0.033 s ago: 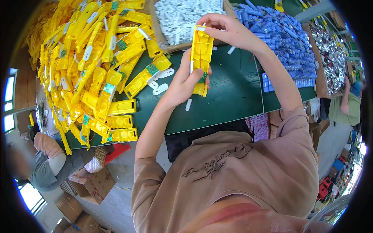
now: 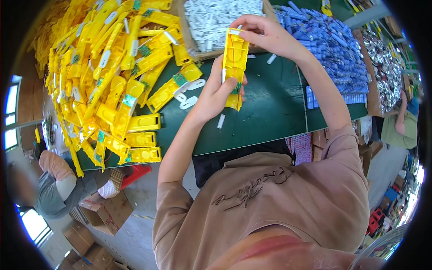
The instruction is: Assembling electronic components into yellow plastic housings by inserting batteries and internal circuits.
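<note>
My left hand (image 2: 215,93) is closed around the lower part of a long yellow plastic casing (image 2: 235,56), its hollow side turned up. A green circuit board (image 2: 236,88) sits in the near end, beside my left thumb, and a thin red wire runs along the inside. At the far end, my right hand (image 2: 265,35) has its fingers curled over the rim. They touch a small white strip (image 2: 234,32) lying across that end. Below the left hand, another white strip (image 2: 221,121) lies on the green table (image 2: 270,121).
Yellow casings (image 2: 108,85) with boards are heaped at the left. White oval pieces (image 2: 188,102) lie beside them. A carton of white parts (image 2: 220,22) stands at the back; blue wrapped cells (image 2: 328,54) and shiny metal parts (image 2: 380,67) fill the right. Another person (image 2: 58,184) is at far left.
The view has shifted very slightly. Both hands keep the same hold on the yellow casing.
</note>
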Motion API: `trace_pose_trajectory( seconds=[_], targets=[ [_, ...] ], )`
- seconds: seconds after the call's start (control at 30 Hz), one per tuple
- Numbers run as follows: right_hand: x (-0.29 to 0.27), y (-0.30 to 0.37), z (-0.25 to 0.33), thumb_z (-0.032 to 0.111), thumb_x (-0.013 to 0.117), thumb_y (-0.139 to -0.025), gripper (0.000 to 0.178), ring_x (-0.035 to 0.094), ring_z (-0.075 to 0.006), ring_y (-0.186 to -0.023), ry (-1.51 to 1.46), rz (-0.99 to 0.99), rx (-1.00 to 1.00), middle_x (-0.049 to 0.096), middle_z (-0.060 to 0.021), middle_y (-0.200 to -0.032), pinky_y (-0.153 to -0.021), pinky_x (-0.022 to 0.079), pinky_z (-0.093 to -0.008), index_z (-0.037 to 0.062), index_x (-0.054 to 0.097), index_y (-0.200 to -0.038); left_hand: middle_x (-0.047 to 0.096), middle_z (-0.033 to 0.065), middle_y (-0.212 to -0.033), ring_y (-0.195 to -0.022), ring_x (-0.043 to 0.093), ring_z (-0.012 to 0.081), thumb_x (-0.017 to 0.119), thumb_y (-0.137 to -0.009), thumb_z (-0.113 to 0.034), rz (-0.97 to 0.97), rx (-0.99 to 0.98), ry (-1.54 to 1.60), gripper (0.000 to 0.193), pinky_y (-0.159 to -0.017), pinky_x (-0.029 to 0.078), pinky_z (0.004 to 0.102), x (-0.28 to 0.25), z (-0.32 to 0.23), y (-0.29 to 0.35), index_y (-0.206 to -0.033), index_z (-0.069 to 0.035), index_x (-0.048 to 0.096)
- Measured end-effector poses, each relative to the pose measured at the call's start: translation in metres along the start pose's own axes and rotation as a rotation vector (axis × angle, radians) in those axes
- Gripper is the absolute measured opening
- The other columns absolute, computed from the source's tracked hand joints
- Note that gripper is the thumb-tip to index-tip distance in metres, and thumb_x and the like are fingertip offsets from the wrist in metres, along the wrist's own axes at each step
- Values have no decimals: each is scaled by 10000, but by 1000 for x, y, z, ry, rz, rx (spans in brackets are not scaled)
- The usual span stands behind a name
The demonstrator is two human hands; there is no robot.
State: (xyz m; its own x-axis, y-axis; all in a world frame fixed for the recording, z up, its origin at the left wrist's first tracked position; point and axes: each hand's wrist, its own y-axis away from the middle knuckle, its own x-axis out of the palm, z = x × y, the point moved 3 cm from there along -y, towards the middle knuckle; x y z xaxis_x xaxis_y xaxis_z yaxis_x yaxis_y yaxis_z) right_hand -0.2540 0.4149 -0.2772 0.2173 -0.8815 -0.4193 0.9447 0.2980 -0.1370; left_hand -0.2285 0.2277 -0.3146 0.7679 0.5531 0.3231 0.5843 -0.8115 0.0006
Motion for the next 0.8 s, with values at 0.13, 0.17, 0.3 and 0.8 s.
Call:
trace_pose_trajectory(
  seconds=[0.13, 0.17, 0.3, 0.8],
  targets=[
    [-12, -29, 22, 193, 524, -902, 234, 497, -90, -675, -54, -95, -35, 553, -3, -790, -642, 423, -222, 62, 566, -1090, 533, 138, -973, -746, 576, 191, 370, -868, -43, -196, 160, 8, 414, -653, 545, 355, -13, -12, 1, -1267, -47, 258],
    [-9, -41, 25, 193, 524, -902, 234, 497, -90, -675, -59, -77, -42, 553, -3, -790, -642, 423, -222, 62, 566, -1090, 533, 138, -973, -746, 576, 191, 370, -868, -43, -214, 165, 8, 414, -653, 545, 355, -15, -16, 2, -1267, -47, 258],
    [17, -93, 24, 151, 554, -869, 199, 547, -147, -670, 25, -100, 2, 582, -95, -795, -602, 450, -280, 15, 579, -1012, 535, 142, -983, -733, 576, 202, 359, -880, -62, -473, 415, 92, 365, -631, 553, 367, -28, -29, 6, -1231, -52, 256],
    [35, -98, -10, 253, 576, -850, 198, 584, -233, -767, 907, -133, -175, 574, -88, -815, -676, 469, -337, 82, 574, -949, 539, 153, -984, -714, 576, 205, 351, -851, -78, -673, 556, 44, 372, -623, 555, 376, -41, -32, 9, -1213, -45, 270]
  ],
)
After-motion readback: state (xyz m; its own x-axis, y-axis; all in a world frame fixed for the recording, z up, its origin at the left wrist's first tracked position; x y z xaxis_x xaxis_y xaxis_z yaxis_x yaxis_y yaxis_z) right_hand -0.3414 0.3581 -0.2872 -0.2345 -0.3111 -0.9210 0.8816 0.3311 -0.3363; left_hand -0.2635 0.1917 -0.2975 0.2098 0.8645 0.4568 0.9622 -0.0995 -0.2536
